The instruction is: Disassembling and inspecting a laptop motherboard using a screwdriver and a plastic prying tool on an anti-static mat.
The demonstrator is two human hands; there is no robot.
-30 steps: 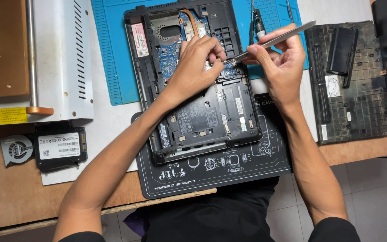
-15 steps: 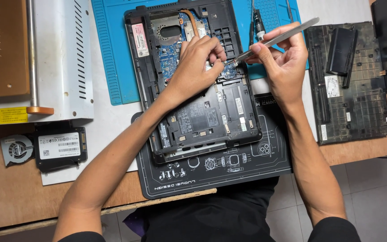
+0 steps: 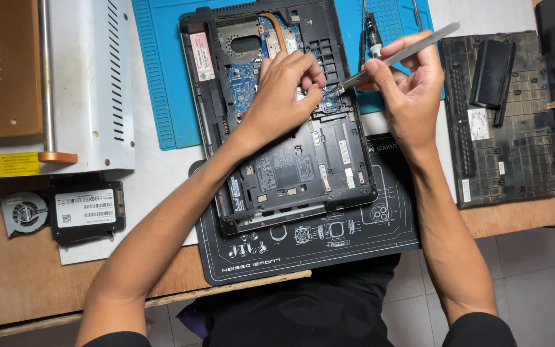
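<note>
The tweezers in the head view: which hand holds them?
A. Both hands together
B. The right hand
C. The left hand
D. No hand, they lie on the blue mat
B: the right hand pinches the metal tweezers, whose tip points into the opened laptop, while the left hand rests its fingers on the board inside without gripping the tool.

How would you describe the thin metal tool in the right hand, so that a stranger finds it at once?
Start at the opened laptop lying on the blue mat. Just right of it, the right hand pinches silver tweezers, slanting with the tip down at the laptop's board beside the left hand. Unlike the dark screwdriver behind, they are pale, flat and held.
</note>
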